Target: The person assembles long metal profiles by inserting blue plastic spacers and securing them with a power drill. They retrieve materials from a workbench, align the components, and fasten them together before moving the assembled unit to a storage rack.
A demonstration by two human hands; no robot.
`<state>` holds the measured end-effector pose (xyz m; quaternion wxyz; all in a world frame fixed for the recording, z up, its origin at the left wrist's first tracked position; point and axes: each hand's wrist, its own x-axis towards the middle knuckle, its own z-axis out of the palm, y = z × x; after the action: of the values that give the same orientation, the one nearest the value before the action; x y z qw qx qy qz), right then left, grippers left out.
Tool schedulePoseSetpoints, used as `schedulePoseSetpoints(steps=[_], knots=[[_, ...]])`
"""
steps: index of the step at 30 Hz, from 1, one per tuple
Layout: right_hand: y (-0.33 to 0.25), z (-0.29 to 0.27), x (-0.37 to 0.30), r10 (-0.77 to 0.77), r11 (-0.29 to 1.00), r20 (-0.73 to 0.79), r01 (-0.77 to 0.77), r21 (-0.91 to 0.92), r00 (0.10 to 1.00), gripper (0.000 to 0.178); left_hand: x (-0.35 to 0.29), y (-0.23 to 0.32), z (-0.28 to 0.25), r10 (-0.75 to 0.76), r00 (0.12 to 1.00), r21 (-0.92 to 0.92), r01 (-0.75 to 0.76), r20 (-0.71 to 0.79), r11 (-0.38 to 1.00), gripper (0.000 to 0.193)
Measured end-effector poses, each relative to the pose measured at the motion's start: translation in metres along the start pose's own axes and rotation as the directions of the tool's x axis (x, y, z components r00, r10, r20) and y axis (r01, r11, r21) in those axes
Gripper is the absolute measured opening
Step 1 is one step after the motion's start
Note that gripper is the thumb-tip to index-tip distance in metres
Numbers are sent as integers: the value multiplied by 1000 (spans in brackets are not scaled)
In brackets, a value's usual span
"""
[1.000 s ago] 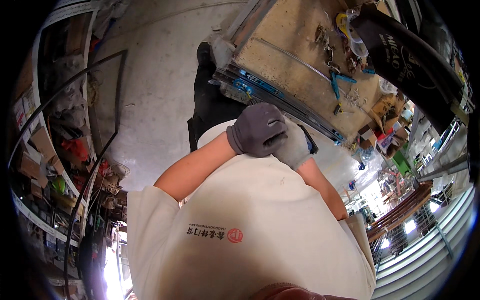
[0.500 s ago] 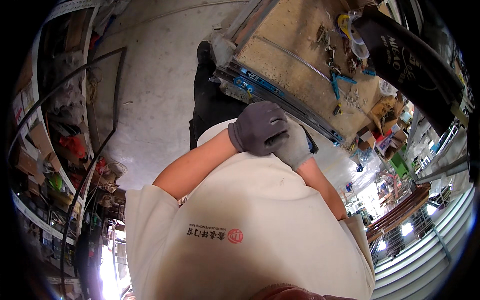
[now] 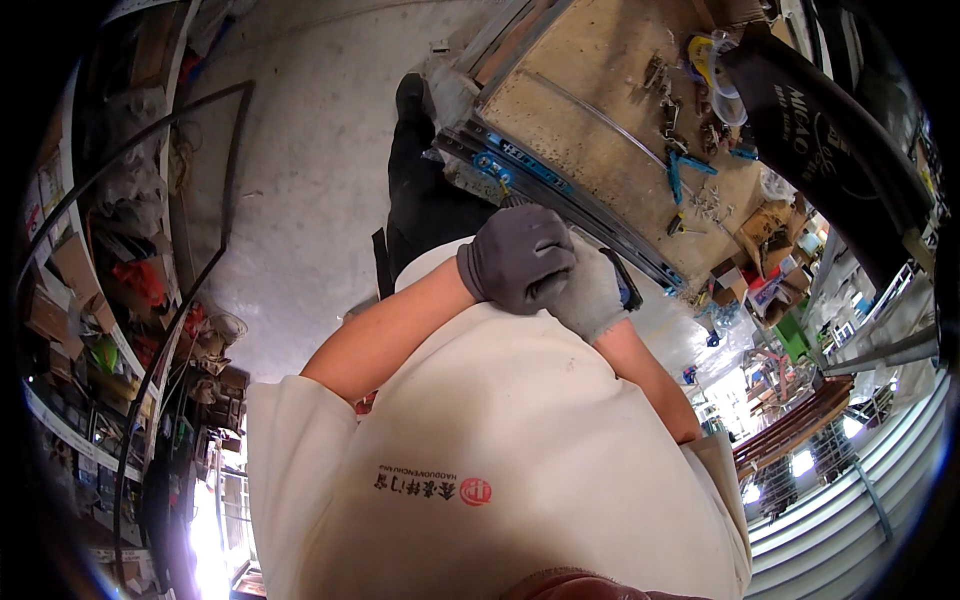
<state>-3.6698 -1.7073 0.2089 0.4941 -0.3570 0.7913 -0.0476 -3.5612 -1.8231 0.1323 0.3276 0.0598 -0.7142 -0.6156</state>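
Observation:
In front of my belly, my left hand (image 3: pixel 518 258) wears a dark grey glove, its fingers curled closed. My right hand (image 3: pixel 588 295), in a lighter grey glove, is pressed against it, closed and partly covered by the left. A black part with a blue edge (image 3: pixel 624 280) shows beyond the right hand, and a dark ridged tip (image 3: pixel 515 200) pokes out past the left knuckles. The gloves hide whatever lies between. Just ahead of the hands, long dark metal profiles (image 3: pixel 610 235) run along the workbench edge, with a blue piece (image 3: pixel 492 165) on them.
On the brown workbench top (image 3: pixel 590 70) lie a blue-handled tool (image 3: pixel 676 178), a thin metal rod (image 3: pixel 590 108) and loose hardware. A dark panel with pale lettering (image 3: pixel 825 130) juts in at right. A bent black frame (image 3: pixel 232 180) and loaded shelves (image 3: pixel 80 300) stand left.
My hands stay together at nearly the same spot. The dark ridged tip past my left knuckles and the black part beside my right hand show more now. The view has shifted slightly.

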Motion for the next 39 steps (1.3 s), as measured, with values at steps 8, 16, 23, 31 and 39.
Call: schedulePoseSetpoints(steps=[8, 16, 23, 31, 39], knots=[[-1, -2, 3, 15, 1000, 70, -13, -18, 997, 56, -3, -2, 1, 10, 999, -11, -10, -47, 1000, 26], [-3, -2, 5, 35, 999, 66, -36, 10, 997, 56, -7, -6, 0, 26, 997, -14, -27, -67, 1000, 24], [6, 8, 4, 7, 998, -1, -7, 65, 1000, 54, -9, -8, 2, 31, 998, -6, -31, -60, 1000, 24], [-2, 1, 5, 37, 995, 10, -38, 88, 999, 54, -6, -8, 3, 34, 997, -5, -34, -63, 999, 26], [-8, -6, 7, 94, 994, 100, -99, 39, 991, 62, -6, -7, 1, 25, 998, -4, -25, -62, 1000, 26]])
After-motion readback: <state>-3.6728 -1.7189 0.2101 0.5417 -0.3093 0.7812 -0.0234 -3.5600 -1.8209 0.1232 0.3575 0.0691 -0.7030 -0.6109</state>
